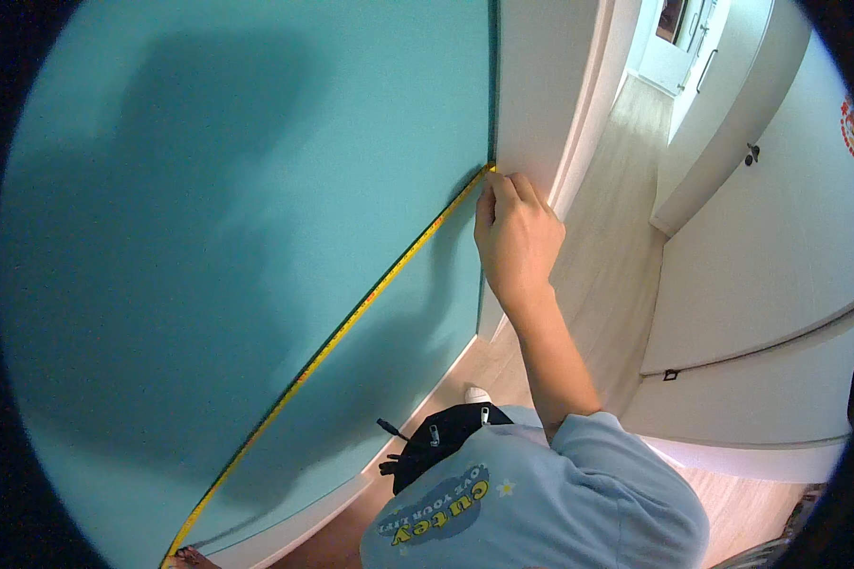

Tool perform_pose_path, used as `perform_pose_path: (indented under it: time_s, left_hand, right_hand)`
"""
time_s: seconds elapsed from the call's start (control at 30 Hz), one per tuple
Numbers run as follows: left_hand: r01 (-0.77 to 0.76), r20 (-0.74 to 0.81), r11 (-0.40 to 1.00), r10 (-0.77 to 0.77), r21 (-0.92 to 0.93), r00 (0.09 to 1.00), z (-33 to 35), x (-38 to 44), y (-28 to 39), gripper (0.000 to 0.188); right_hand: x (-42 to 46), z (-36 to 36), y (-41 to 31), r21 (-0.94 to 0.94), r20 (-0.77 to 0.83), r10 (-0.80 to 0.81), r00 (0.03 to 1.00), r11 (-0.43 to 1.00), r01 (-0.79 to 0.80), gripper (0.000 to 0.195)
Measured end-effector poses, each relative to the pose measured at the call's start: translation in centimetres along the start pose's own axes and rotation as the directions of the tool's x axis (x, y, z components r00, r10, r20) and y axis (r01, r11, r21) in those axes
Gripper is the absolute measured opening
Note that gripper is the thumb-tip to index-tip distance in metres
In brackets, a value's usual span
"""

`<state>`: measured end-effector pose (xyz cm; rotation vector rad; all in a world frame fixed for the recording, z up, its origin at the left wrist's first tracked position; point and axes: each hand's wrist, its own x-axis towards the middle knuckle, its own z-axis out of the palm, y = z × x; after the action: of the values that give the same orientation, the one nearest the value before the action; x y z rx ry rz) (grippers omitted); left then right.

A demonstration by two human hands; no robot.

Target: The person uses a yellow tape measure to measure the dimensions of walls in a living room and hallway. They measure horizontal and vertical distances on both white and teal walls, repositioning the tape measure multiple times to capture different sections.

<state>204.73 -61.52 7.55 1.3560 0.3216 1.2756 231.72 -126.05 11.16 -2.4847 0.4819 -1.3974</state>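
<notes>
A yellow measuring tape stretches diagonally across a teal wall, close to its surface. The curled fingers of my right hand hold its upper end, where the wall meets a pale door frame. At the lower left edge of the view, my left hand grips the tape low on the wall; only part of that hand shows, and any tape case is hidden. My light blue printed T-shirt and a black zippered bag at my waist are below.
A light baseboard runs along the foot of the wall. Beyond the frame lies a wood-look floor, leading to a hallway. To the right stands a white door with a dark handle. One white shoe shows near the baseboard.
</notes>
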Motion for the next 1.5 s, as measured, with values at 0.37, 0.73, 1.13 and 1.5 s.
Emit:
perform_pose_path:
  time_s: [0.37,0.73,1.13,1.5]
  left_hand:
    - [0.115,-0.011,0.980,-0.115,0.164,0.993,-9.1,6.0,-6.1,0.043]
    - [0.202,-0.076,0.979,-0.199,0.035,0.977,-4.3,4.7,-6.4,0.030]
    - [0.282,-0.083,0.959,-0.283,-0.021,0.955,2.5,3.4,-2.6,0.020]
    - [0.211,-0.099,0.954,-0.236,-0.213,0.967,3.2,3.4,-2.5,0.017]
  right_hand:
    - [-1.8,0.9,-0.5,-0.075,0.041,0.034,0.999,0.997,-0.031,0.014]
    - [-2.0,5.1,0.4,-0.107,0.118,0.011,0.993,0.994,0.002,0.027]
    - [-1.3,8.1,0.6,-0.240,0.227,0.022,0.974,0.970,0.034,0.036]
    - [0.0,7.7,0.3,-0.183,0.249,0.023,0.968,0.983,0.024,0.038]
